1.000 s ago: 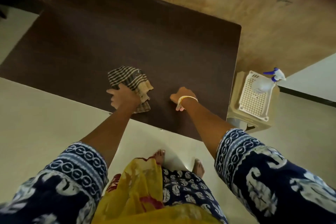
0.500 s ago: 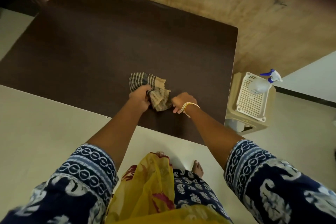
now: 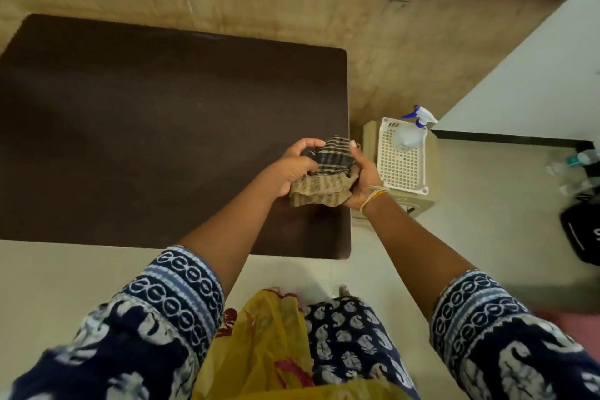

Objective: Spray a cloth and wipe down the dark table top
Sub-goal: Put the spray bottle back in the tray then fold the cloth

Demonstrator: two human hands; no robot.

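Both hands, left [image 3: 293, 166] and right [image 3: 363, 178], clutch the bunched cloth [image 3: 324, 172] above the table [image 3: 146, 140]; at three o'clock, a spray bottle [image 3: 410, 133] lies in a white basket [image 3: 402, 169].

A home: tiled floor [image 3: 480, 237], dark table [image 3: 162, 140], plastic stool [image 3: 422, 198].

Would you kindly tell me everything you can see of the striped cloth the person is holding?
The striped woven cloth is bunched into a loose wad, dark with pale stripes on top and beige with darker stripes along its lower folds. It looks like thin, soft cotton. Both hands grip it: the left hand clasps its left side, the right hand its right side. It appears lifted off the dark brown table top, above that top's right edge, with a frayed-looking hem hanging lowest.
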